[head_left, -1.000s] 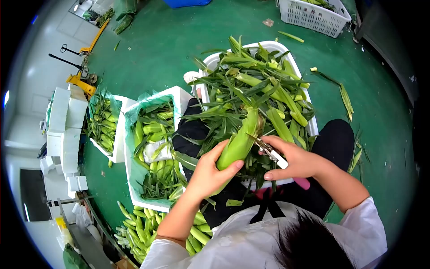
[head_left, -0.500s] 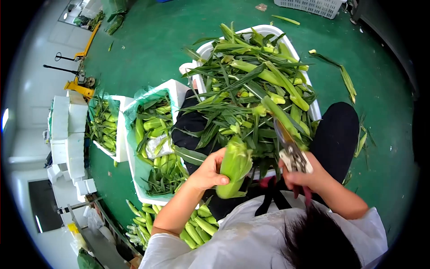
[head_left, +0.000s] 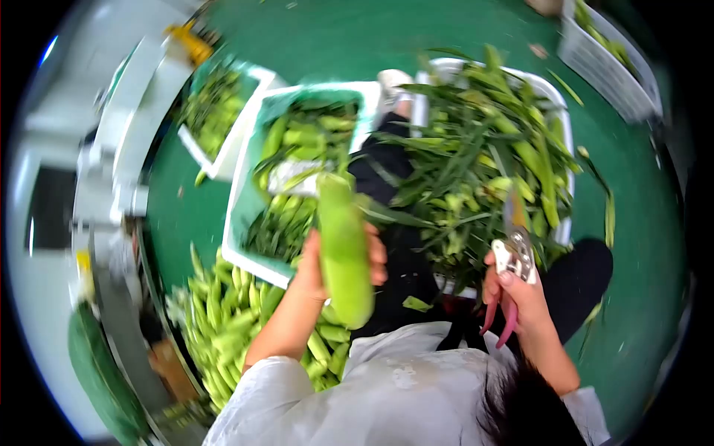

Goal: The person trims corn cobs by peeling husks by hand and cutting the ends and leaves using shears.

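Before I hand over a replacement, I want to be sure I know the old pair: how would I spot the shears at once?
Find the big white tub heaped with green leaves. At its near right corner, the right hand holds the shears. Their metal blade and pinkish-red handles stand out from the leaves.

The husk-wrapped ear of corn (head_left: 345,256) is light green, paler at its lower end. The metal-bladed pruning shears (head_left: 517,256) have a white upper part and pinkish-red handles. The smooth floor (head_left: 312,37) is deep green, the short-sleeved shirt (head_left: 387,394) whitish, the long trousers (head_left: 573,286) black, the rounded plastic tub (head_left: 554,89) white.
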`<action>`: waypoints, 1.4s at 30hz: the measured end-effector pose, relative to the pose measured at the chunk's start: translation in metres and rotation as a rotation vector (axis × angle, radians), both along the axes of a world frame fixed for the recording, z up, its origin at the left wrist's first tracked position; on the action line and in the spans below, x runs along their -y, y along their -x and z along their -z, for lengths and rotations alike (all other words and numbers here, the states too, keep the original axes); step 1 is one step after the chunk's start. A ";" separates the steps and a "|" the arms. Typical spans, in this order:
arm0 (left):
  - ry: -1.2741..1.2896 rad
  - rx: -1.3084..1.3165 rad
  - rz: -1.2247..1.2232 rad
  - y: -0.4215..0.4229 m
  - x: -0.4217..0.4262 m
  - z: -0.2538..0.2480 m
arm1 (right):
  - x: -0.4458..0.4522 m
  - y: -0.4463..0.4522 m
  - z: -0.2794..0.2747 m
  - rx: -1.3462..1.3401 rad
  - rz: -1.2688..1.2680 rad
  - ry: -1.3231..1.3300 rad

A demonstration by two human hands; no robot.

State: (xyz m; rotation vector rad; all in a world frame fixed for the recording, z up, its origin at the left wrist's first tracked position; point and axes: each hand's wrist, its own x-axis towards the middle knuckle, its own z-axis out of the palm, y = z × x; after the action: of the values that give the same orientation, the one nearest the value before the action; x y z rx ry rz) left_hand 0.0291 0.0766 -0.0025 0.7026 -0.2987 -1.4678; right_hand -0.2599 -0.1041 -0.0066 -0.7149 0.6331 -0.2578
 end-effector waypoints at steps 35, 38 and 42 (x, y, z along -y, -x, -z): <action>-0.685 0.875 -0.479 -0.129 -0.071 0.071 | -0.037 0.009 0.004 -0.093 -0.158 -0.105; -0.296 0.654 -0.275 -0.079 -0.007 -0.031 | -0.021 -0.004 -0.017 0.031 -0.109 -0.056; -0.091 0.475 0.120 -0.013 0.066 -0.035 | 0.024 0.004 -0.017 0.119 -0.126 0.426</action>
State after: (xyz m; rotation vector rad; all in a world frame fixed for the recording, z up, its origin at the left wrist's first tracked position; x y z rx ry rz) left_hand 0.0422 0.0108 0.0329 1.1236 -0.6498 -1.4197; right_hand -0.2634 -0.1282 0.0109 -1.1357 0.4193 -0.3203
